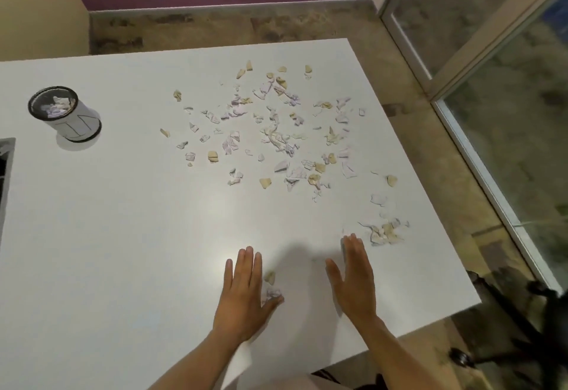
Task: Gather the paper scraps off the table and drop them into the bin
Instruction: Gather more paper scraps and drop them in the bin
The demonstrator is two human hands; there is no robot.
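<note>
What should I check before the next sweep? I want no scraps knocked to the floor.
1. Both hands free: ok. The left hand and right hand lie flat and open, no grip on anything.
2. Scraps between the hands: ok. A small clump sits by the left thumb, ready to be scooped.
3. Edge risk: not ok. A pile lies close to the table's right edge, just beyond the right fingertips.
4. Bin upright and open: ok. It stands far left, with paper already inside.
5. Table cleared: not ok. The main scatter remains.
6. Room left in the bin: cannot tell.
</note>
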